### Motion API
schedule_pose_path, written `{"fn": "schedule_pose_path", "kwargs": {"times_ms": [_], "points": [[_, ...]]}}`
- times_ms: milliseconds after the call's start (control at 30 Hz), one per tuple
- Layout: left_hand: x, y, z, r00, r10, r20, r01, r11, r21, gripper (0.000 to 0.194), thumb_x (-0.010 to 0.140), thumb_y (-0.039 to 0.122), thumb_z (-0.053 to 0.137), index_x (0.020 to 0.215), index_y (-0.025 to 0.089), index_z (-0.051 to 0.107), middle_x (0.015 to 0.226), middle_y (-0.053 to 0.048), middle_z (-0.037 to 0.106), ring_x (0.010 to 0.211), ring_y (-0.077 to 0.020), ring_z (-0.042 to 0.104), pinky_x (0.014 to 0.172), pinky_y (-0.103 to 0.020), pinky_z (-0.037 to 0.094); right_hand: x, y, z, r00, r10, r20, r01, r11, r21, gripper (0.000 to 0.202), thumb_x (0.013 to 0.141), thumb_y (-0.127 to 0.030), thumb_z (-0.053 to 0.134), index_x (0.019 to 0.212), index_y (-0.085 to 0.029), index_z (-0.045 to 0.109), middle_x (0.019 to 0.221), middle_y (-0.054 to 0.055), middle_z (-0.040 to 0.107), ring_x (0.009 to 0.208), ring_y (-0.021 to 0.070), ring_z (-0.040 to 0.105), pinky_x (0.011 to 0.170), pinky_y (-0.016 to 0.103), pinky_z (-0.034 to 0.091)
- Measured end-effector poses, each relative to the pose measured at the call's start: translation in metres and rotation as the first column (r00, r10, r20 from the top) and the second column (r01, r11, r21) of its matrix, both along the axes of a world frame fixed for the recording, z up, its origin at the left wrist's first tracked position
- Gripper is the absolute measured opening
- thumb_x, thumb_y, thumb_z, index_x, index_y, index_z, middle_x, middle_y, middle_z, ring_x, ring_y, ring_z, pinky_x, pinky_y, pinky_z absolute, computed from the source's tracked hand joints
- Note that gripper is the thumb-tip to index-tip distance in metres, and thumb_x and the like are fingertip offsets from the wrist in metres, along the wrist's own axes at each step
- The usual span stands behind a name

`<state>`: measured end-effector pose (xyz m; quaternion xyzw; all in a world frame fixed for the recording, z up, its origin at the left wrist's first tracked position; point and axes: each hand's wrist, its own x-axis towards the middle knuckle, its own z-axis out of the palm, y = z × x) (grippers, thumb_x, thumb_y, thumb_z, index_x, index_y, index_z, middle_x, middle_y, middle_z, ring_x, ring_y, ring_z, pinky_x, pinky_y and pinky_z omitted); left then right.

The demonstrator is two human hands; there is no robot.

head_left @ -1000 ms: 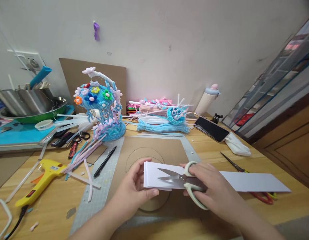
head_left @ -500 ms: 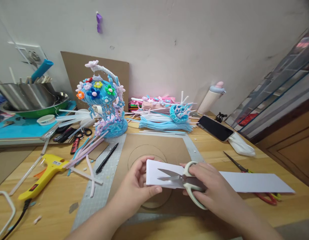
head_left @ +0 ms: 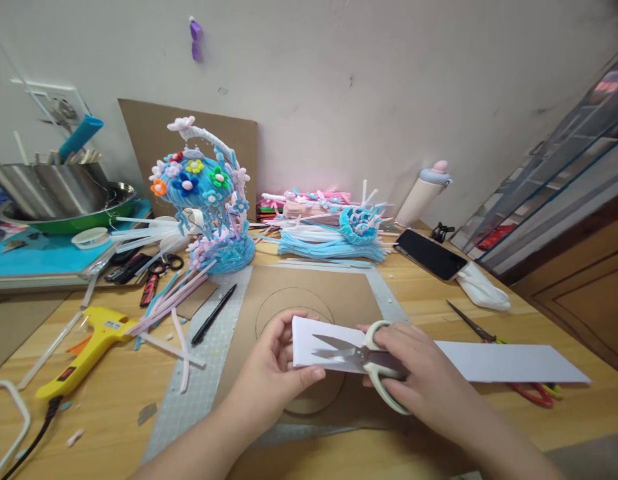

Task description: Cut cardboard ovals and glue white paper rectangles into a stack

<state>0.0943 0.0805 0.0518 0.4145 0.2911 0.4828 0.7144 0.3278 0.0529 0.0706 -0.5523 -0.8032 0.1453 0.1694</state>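
Observation:
My left hand (head_left: 283, 367) pinches the left end of a folded white paper (head_left: 313, 328), thumb in front and fingers behind. Round the handles of pale green scissors (head_left: 381, 360) my right hand (head_left: 413, 363) is closed, and its fingertips also touch the paper's right part. The scissor blades are parted and lie over the front of the paper, pointing left. Below the hands is a sheet of brown cardboard (head_left: 359, 293) with circles drawn on it, partly hidden by the hands and paper. A long white strip (head_left: 519, 362) lies to the right of my right hand.
A yellow glue gun (head_left: 89, 353), a black pen (head_left: 213, 315) and pipe cleaners lie left. Behind stand a flowered blue pipe-cleaner lamp shape (head_left: 203, 193) and bundles of blue pipe cleaners (head_left: 329, 247). A phone (head_left: 431, 255), a bottle (head_left: 423, 193) and red-handled scissors (head_left: 471, 320) are right.
The scissors have shifted very slightly left and up over the paper. Both hands keep their hold, and the view has moved a little.

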Motion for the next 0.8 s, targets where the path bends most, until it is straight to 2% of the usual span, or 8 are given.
{"fn": "schedule_pose_path", "kwargs": {"times_ms": [167,367,467,600,700,800], "points": [[0.000,0.001,0.004,0.999,0.031,-0.008,-0.031,0.999,-0.013,0.051,0.060,0.008,0.083,0.102,0.023,0.058,0.108,-0.003,0.068,0.096,-0.0154,0.065,0.076,-0.020,0.052,-0.001,0.001,0.001,0.998,-0.031,-0.049,0.031,0.999,0.014,0.027,0.076,-0.024,0.072,0.096,-0.023,0.053,0.112,0.006,0.063,0.099,0.0256,0.055,0.083,0.038,0.041],[-0.002,0.006,0.002,0.999,0.049,-0.018,-0.050,0.998,-0.028,0.051,0.058,0.012,0.085,0.102,0.021,0.060,0.105,-0.003,0.070,0.095,-0.0161,0.065,0.079,-0.021,0.050,-0.013,0.005,0.018,0.994,-0.009,-0.106,0.012,1.000,0.028,0.028,0.072,-0.023,0.076,0.088,-0.023,0.054,0.113,0.004,0.064,0.100,0.0233,0.056,0.086,0.036,0.040],[-0.003,0.008,-0.001,0.996,0.080,-0.034,-0.082,0.995,-0.061,0.052,0.058,0.014,0.086,0.101,0.021,0.059,0.103,-0.003,0.070,0.093,-0.0166,0.065,0.078,-0.022,0.050,-0.022,0.005,0.021,0.994,0.036,-0.099,-0.025,0.993,0.112,0.028,0.071,-0.014,0.073,0.089,-0.023,0.054,0.109,0.003,0.066,0.101,0.0225,0.055,0.087,0.035,0.038],[-0.005,0.009,-0.003,0.994,0.089,-0.058,-0.096,0.986,-0.139,0.052,0.060,0.020,0.085,0.103,0.020,0.056,0.097,-0.004,0.071,0.087,-0.0194,0.066,0.076,-0.027,0.051,-0.035,0.004,0.011,0.996,0.080,-0.041,-0.067,0.964,0.259,0.036,0.064,0.001,0.057,0.093,-0.021,0.056,0.098,0.004,0.065,0.097,0.0230,0.053,0.085,0.034,0.036],[-0.007,0.007,-0.002,0.996,0.058,-0.073,-0.073,0.974,-0.216,0.046,0.064,0.026,0.082,0.101,0.019,0.055,0.090,-0.004,0.070,0.082,-0.0195,0.066,0.074,-0.029,0.050,-0.043,0.006,0.001,0.997,0.072,-0.011,-0.064,0.944,0.324,0.028,0.061,0.001,0.052,0.081,-0.020,0.055,0.083,0.004,0.063,0.085,0.0230,0.052,0.077,0.034,0.035],[-0.008,0.005,-0.001,0.993,0.024,-0.116,-0.057,0.955,-0.290,0.034,0.069,0.032,0.078,0.092,0.018,0.057,0.078,-0.002,0.069,0.070,-0.0148,0.065,0.065,-0.024,0.049,-0.047,0.009,-0.001,0.999,0.031,-0.009,-0.026,0.950,0.312,0.022,0.062,0.000,0.050,0.070,-0.020,0.051,0.071,0.003,0.058,0.073,0.0212,0.048,0.068,0.033,0.031]]}}
